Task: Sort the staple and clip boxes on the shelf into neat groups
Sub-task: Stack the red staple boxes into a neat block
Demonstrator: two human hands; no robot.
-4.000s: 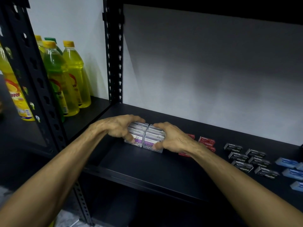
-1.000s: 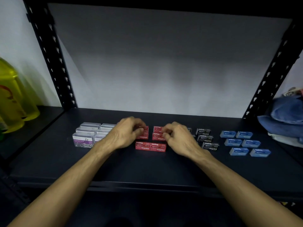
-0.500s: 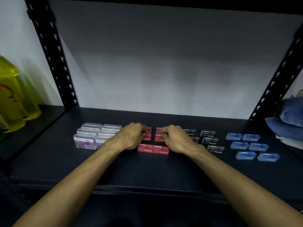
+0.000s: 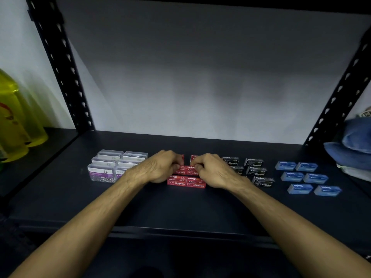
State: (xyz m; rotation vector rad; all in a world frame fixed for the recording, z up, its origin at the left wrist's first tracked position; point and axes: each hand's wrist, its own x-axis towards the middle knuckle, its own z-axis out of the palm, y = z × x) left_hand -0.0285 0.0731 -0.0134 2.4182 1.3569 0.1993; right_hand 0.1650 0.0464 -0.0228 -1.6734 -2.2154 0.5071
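Both hands (image 4: 186, 169) on red boxes (image 4: 185, 181)

The near strip of the shelf (image 4: 180, 213) lies bare, and so does the far strip behind the boxes up to the back wall. Clear clip boxes (image 4: 112, 167) block the left, black boxes (image 4: 257, 171) and blue boxes (image 4: 305, 177) the right, with an open lane between those two groups. Uprights (image 4: 66, 77) bound both far corners.
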